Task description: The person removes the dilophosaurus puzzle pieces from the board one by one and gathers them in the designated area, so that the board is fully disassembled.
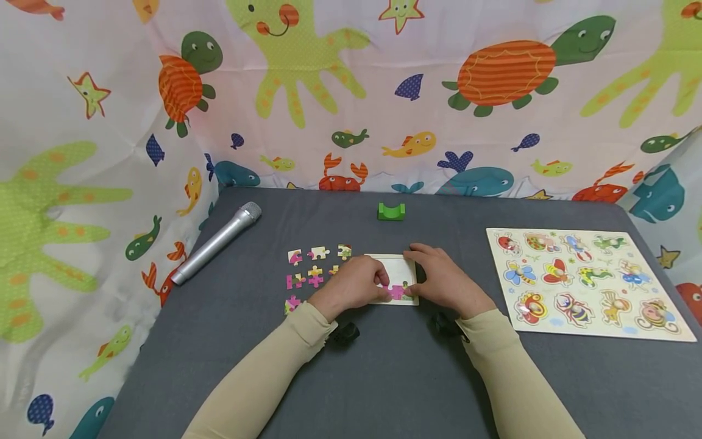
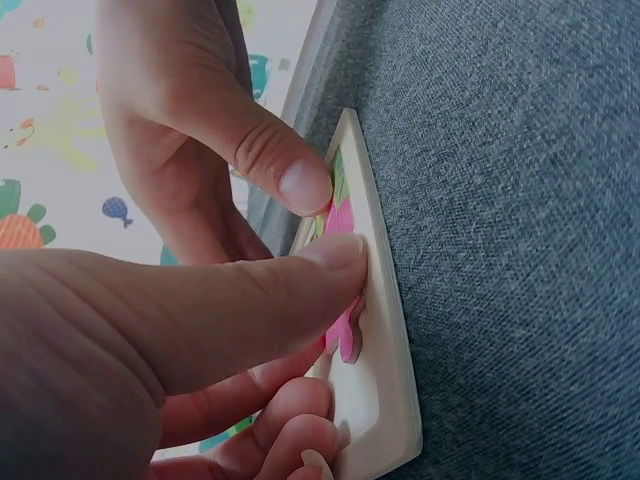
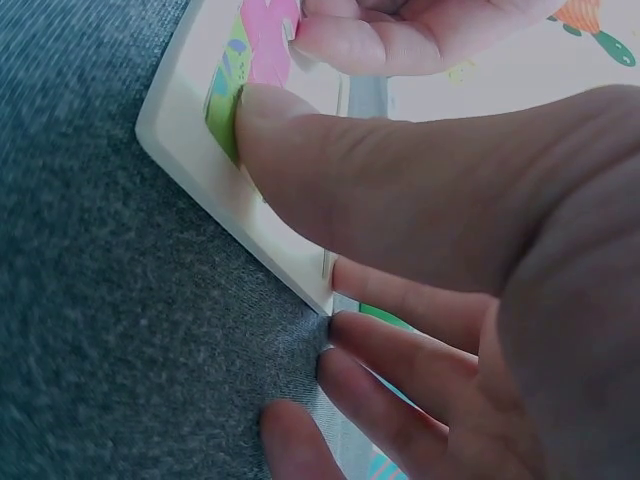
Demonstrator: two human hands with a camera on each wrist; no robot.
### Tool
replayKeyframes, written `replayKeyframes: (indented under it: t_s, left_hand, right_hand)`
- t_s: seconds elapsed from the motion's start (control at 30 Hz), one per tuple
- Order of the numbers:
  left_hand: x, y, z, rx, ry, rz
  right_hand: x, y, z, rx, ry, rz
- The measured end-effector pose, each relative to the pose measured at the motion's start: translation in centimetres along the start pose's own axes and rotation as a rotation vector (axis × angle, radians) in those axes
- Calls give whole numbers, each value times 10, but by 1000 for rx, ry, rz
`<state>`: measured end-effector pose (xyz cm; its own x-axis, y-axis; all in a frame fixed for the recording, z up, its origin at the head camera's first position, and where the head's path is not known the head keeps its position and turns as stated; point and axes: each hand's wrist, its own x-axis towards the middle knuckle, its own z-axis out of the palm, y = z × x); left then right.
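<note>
A small white puzzle tray point(image 1: 399, 268) lies flat in front of me, with joined pink and green pieces point(image 1: 396, 292) along its near edge. My left hand point(image 1: 353, 283) bends over the tray's left side. Its thumb and curled fingers pinch a pink puzzle piece point(image 2: 345, 338) at the near rim; the fingertips partly hide it. On the opposite side, my right hand point(image 1: 443, 279) spans the tray edge. The right thumb rests on a green corner piece point(image 3: 226, 125), while the other fingers extend loosely by the tray's far corner.
Loose puzzle pieces point(image 1: 315, 272) lie left of the tray, partly behind my left hand. A silver microphone point(image 1: 218, 244) lies farther left. Behind the tray stands a green block point(image 1: 391, 212). At right is an insect picture board point(image 1: 589, 283). A printed curtain point(image 1: 307, 152) hangs behind the table.
</note>
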<state>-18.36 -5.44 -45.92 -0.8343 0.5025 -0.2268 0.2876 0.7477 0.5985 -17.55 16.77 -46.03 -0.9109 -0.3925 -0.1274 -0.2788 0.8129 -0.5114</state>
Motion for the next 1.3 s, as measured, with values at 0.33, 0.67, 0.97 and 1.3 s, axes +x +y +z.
replayKeyframes:
  t_s: [0.33,0.67,0.97,1.3]
  left_hand:
    - [-2,5,1,-3,32,-6]
    - [-2,6,-2,-36,27,-23]
    - [0,4,0,-56,46,-9]
    - [-7,-3,-10,-119,63,5]
  right_hand:
    - [0,-2,-2,13,-11,21]
    - [2,-2,-2,12,-27,37]
    - [2,-3,-2,1,-40,52]
    - [1,-2,-3,-3,-38,42]
